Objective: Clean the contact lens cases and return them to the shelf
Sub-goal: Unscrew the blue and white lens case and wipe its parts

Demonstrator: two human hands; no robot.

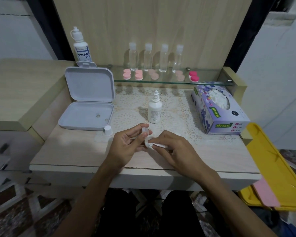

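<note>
The left hand is holding a small clear case part, its fingers curled round it, just in front of the bottle standing at mid-worktop. The right hand is pinching a crumpled tissue against that part; a wiping or drying step appears to be under way. Whether the part is a cup or a cap cannot be told.

Behind the bottle, on the glass shelf, five cases are sitting in a row: four pale pink, one bright pink at the right end. Whether these are already cleaned cannot be judged from appearance. A gap is showing in the row between the third and fourth cases, which suggests the slot belonging to the case in hand.

Left of the bottle, an open white box is lying with two small lens-like discs in its tray, and a loose white cap is standing just in front of it. Right of the bottle, the tissue box is sitting open.

Assessment: the task is partway through. The case in hand is not yet back on the shelf; finishing the wipe, reassembly and return are remaining.
</note>
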